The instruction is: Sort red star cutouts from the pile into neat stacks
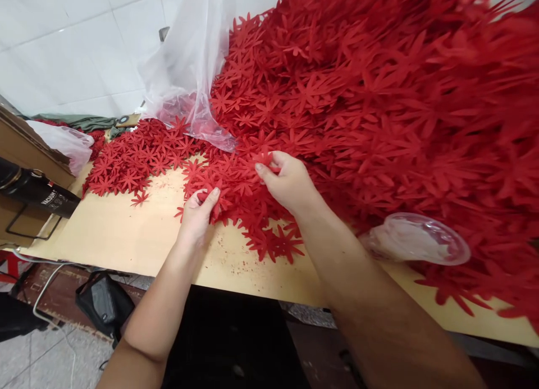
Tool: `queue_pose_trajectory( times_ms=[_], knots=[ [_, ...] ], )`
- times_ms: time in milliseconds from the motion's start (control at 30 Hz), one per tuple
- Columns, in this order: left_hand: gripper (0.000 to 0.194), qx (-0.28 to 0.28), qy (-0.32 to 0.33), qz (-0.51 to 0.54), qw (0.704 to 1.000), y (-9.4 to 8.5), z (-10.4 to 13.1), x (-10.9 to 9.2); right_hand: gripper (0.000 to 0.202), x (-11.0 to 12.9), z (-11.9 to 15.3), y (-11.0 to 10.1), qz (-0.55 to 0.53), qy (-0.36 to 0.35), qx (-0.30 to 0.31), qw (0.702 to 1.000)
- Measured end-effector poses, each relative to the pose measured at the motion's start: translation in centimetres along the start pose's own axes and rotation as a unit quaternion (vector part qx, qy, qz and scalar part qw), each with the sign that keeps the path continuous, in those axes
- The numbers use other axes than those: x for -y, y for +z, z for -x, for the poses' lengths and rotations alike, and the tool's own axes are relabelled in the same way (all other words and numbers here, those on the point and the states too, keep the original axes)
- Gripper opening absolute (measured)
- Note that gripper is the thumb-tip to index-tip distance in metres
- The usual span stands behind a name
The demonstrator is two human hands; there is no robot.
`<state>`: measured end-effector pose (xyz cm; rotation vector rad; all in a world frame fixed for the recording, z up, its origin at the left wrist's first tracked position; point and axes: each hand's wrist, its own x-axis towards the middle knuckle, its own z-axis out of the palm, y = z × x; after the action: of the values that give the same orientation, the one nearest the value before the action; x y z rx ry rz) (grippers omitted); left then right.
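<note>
Over one table [122, 229], one left hand [197, 215] and one right hand [291, 182] pinch red cutouts [219, 207] between fingers [279, 158].

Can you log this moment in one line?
left hand: pinching red cutout; right hand: pinching another cutout; red pile: on table; translucent bag: beyond hands

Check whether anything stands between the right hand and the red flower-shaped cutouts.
Nothing visible does: the right hand touches the red flower-shaped cutouts. The translucent plastic bag is beyond it; the clear plastic container is to its right.
</note>
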<state>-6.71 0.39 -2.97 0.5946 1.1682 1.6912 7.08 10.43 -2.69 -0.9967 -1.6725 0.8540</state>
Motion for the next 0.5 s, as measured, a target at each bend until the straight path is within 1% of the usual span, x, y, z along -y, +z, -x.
queue_pose_trajectory(
  times_ms=[33, 100, 200, 267, 333, 400, 467, 500],
  knots=[
    [0.037, 0.004, -0.002, -0.003, 1.0, 0.0, 0.0, 0.0, 0.024, 0.0, 0.0, 0.0, -0.014, 0.0, -0.001, 1.0],
    [0.035, 0.016, -0.009, -0.003, 1.0, -0.1, -0.2, 0.0, 0.033, 0.3, 0.2, 0.0, -0.023, 0.024, -0.003, 0.999],
    [0.037, 0.04, -0.021, 0.0, 0.999, 0.1, -0.4, 0.0, 0.049, 0.4, 0.0, -0.1, -0.012, 0.07, 0.009, 0.997],
    [0.038, 0.053, -0.017, -0.004, 0.998, 0.3, -0.4, -0.1, 0.052, -0.1, -0.4, -0.1, 0.008, 0.073, 0.008, 0.997],
    [0.039, 0.057, 0.001, -0.023, 0.998, 0.5, -0.5, -0.1, 0.047, -0.7, -1.0, -0.4, 0.054, 0.027, -0.006, 0.998],
    [0.04, 0.049, 0.02, -0.051, 0.997, 0.6, -0.5, -0.1, 0.047, -1.2, -1.3, -0.7, 0.107, -0.029, -0.032, 0.993],
    [0.042, 0.039, 0.026, -0.071, 0.996, 0.7, -0.6, -0.1, 0.048, -0.9, -1.1, -1.0, 0.148, -0.063, -0.061, 0.985],
    [0.043, 0.035, 0.024, -0.073, 0.996, 0.7, -0.6, 0.0, 0.045, -0.5, -0.8, -1.0, 0.16, -0.073, -0.072, 0.982]
  ],
)
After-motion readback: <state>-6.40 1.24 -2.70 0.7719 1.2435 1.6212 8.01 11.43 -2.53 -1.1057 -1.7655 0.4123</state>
